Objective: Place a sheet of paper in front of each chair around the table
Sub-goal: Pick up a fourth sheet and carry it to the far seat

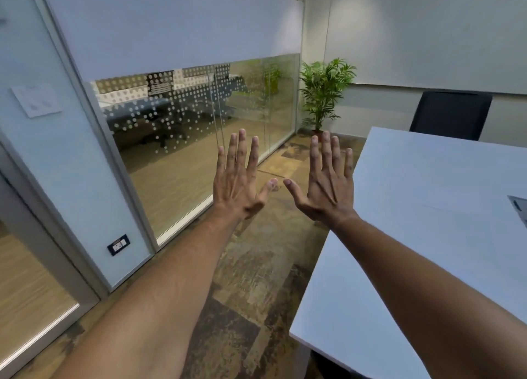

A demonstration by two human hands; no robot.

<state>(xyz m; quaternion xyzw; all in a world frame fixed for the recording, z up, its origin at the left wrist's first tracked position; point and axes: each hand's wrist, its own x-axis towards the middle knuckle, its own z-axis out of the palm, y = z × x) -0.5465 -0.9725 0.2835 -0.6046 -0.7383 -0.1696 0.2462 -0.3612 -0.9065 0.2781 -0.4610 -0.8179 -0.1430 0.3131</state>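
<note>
Both my arms are stretched out in front of me, backs of the hands toward the camera. My left hand (239, 179) is held up over the floor with its fingers straight and spread, holding nothing. My right hand (328, 182) is beside it, also flat and spread, at the left edge of the white table (422, 196). A black chair (450, 115) stands at the table's far side. No sheet of paper is in view in either hand; a grey object (519, 207) shows at the table's right, cut off by the frame edge.
A glass partition wall (182, 127) with dotted frosting runs along the left. A potted palm (323, 93) stands in the far corner. A patterned carpet (251, 270) strip lies between the wall and the table. A wall socket (118, 244) sits low on the left.
</note>
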